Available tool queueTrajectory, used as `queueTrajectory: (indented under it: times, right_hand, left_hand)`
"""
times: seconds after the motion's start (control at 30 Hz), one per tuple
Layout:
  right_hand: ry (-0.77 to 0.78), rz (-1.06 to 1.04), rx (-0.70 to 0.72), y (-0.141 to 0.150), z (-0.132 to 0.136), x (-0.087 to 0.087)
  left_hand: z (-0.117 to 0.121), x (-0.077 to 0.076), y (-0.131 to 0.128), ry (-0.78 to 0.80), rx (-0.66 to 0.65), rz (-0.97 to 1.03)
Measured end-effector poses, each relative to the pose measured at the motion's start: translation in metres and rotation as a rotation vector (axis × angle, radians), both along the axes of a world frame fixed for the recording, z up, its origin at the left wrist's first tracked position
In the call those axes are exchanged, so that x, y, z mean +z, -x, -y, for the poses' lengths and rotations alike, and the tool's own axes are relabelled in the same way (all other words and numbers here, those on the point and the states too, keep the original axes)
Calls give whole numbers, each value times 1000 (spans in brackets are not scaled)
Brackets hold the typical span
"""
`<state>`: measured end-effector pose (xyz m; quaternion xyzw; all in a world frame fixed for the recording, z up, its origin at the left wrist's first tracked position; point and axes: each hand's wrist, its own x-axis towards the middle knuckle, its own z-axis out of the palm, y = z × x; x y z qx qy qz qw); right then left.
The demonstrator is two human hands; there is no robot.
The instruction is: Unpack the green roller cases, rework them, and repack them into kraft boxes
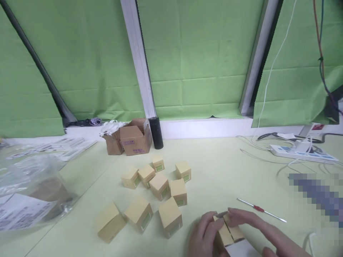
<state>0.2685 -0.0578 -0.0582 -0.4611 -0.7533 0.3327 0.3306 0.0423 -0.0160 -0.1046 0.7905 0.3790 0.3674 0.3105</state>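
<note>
Curling round the box near the front edge of the desk, left hand grips; half-open right hand touches its top. Likely light, crushable: hold the sides.

On the desk, small boxes sit before the carton and bottle, bag left, screwdriver and power strip right.

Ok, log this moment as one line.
left hand: around carton | right hand: fingers at carton's top | nearby: tan boxes, red-and-silver tool, black cylinder
</note>
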Motion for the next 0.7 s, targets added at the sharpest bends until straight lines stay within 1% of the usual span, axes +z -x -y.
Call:
queueTrajectory:
  times: [0.07, 0.13, 0.23, 0.3, 0.37, 0.43, 0.53, 0.63, 0.7]
  right_hand:
    - [-47, -45, 21, 0, 0, -2]
    - [-43, -59, 16, 4, -5, 7]
    - [61, -27, -34, 19, -18, 23]
    - [118, -66, -63, 28, -28, 29]
    - [147, -132, -72, 35, -36, 27]
    - [161, -176, -113, 38, -40, 21]
    - [235, -218, -114, 39, -42, 16]
    - [398, -275, -110, 40, -41, 17]
    - [413, -311, -140, 40, -39, 21]
  left_hand:
    - [0, 1, -1, 84, 38, 61]
    - [1, 4, -3, 178, 71, 93]
    - [2, 10, -3, 328, 99, 104]
    - [2, 14, -3, 404, 124, 119]
    - [3, 16, -4, 439, 133, 153]
    - [3, 18, -4, 454, 112, 187]
    - [3, 23, -4, 497, 86, 174]
    - [3, 29, -3, 540, 79, 103]
    - [3, 31, -3, 552, 79, 76]
